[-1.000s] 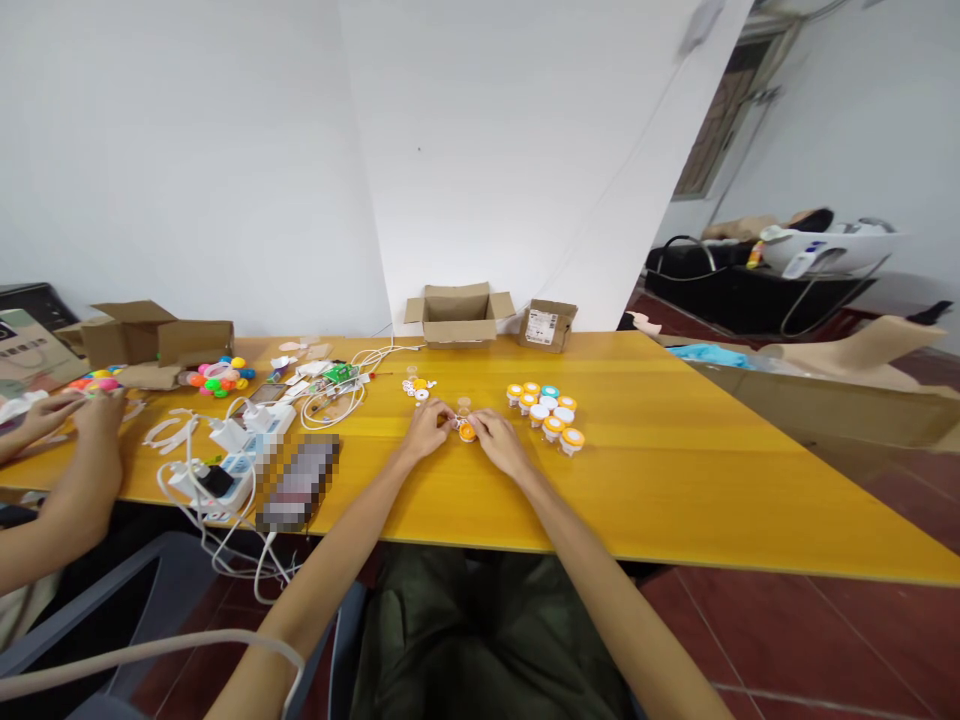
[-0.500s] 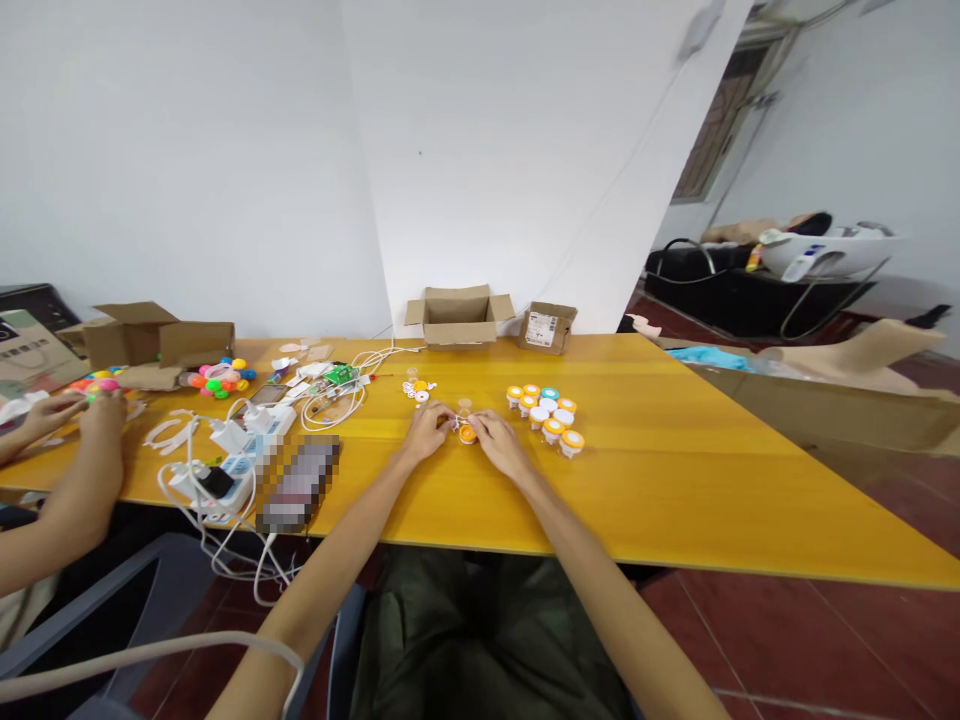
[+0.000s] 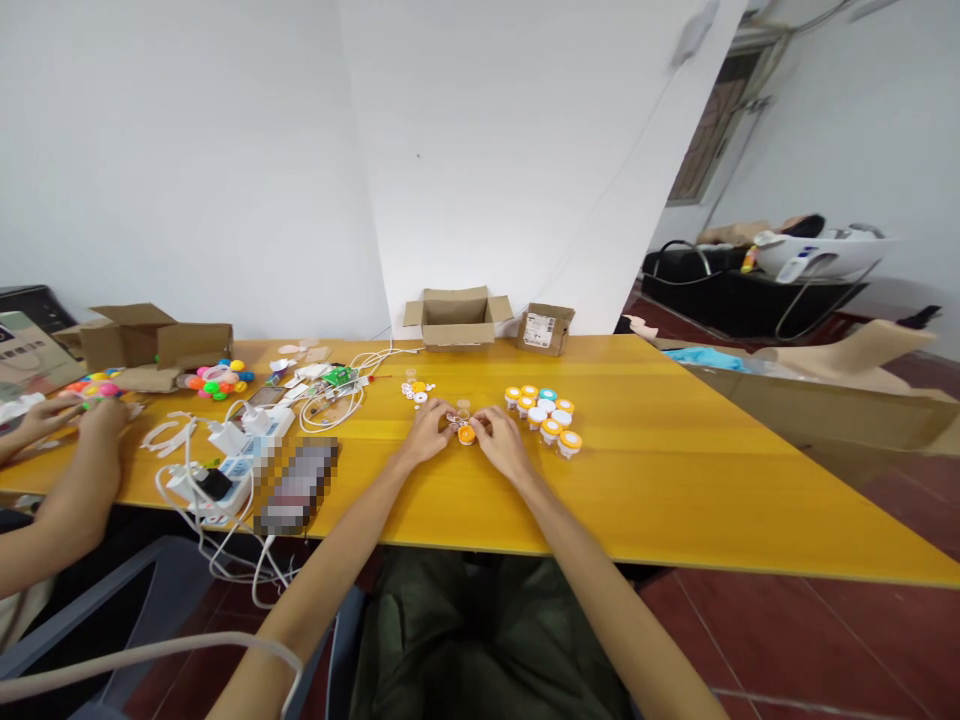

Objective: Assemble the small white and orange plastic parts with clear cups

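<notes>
My left hand (image 3: 427, 437) and my right hand (image 3: 501, 443) rest on the yellow table (image 3: 675, 480), fingertips meeting over a small orange-lidded pot (image 3: 467, 434). Both hands pinch tiny white pieces just above the pot; what they are is too small to tell. A cluster of several similar small pots (image 3: 545, 414) with orange, white and teal lids stands just right of my right hand. Loose lids and small white parts (image 3: 418, 391) lie behind my left hand.
An open cardboard box (image 3: 456, 316) and a smaller box (image 3: 545, 327) sit at the table's far edge. White cables, chargers and a power strip (image 3: 225, 460) lie to the left. Another person's hands (image 3: 71, 420) handle coloured balls (image 3: 217, 378) at far left.
My hands have stayed at the orange pot; the fingertips have shifted slightly closer together over it. The camera view has tilted a little.
</notes>
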### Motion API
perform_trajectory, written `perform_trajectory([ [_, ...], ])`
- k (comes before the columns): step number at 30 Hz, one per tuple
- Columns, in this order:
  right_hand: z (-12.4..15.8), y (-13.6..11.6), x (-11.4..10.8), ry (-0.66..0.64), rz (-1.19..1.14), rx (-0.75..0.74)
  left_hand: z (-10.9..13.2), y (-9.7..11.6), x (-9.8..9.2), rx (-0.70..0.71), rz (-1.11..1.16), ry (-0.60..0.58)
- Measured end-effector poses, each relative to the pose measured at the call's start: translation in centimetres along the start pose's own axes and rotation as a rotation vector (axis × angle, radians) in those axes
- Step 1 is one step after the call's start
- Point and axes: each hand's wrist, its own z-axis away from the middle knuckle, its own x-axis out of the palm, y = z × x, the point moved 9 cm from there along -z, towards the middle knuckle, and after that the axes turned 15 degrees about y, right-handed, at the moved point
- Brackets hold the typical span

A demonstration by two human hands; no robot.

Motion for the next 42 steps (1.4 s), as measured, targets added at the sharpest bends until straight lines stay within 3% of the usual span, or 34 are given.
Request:
perform_trajectory([
  [15,0.7,-0.9,1.0,-0.097,0.024,-0.040,-0.2,-0.2,-0.3,-0.020,-0.013,0.021],
  [25,0.1,-0.1,0.0,0.023,0.013,0.021,0.2,1.3,-0.2,0.045,-0.044,-0.029],
  [32,-0.1,-0.9,-1.0,0.107,-0.063,0.018,0.6,2.2,-0.5,0.098,-0.056,-0.022],
  [42,0.3,-0.7,1.0,-0.047,-0.311,0.127,0.6,2.7,-0.5,0.093,-0.076,-0.047],
])
